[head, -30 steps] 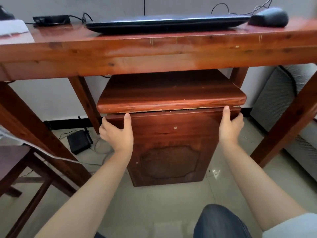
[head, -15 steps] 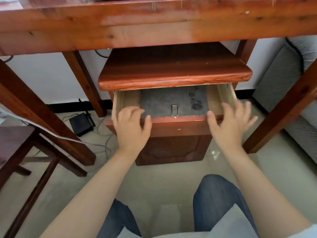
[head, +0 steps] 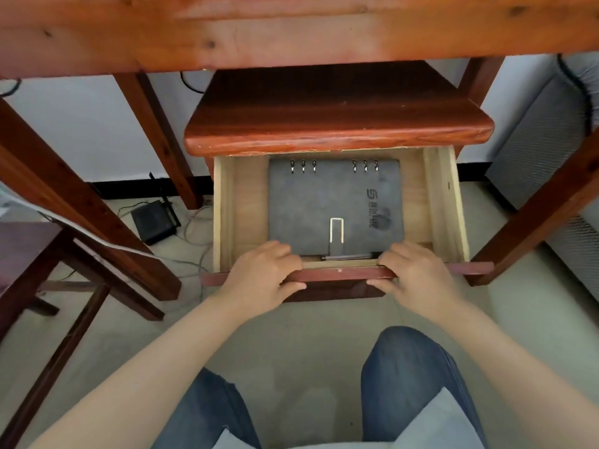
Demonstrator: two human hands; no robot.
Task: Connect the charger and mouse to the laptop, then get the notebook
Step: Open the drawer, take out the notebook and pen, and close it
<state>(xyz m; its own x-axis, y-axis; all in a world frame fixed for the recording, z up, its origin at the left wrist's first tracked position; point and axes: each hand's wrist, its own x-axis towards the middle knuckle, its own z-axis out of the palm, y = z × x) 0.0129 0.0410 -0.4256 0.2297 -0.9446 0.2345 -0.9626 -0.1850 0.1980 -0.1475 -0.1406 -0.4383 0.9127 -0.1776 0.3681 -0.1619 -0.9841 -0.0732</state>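
Note:
A dark grey ring-bound notebook (head: 335, 205) lies flat in the open drawer (head: 445, 205) of a small wooden cabinet under the table. It has metal rings at its far edge and a metal clasp near me. A pen (head: 350, 257) lies along its near edge. My left hand (head: 262, 273) grips the drawer's front panel (head: 337, 274) on the left, fingers curled over the top. My right hand (head: 418, 273) grips the same panel on the right. The laptop, charger and mouse are out of view above the table.
The table's apron (head: 291, 30) fills the top of the view, its legs (head: 81, 202) slanting down on both sides. A black router (head: 154, 222) with cables lies on the floor at left. A dark stool (head: 29, 254) stands far left, a grey radiator (head: 544, 157) at right.
The drawer has come from shut to far out, uncovering the whole notebook. Both hands moved from the cabinet's upper edge to gripping the drawer front. The view has tilted down, losing the tabletop.

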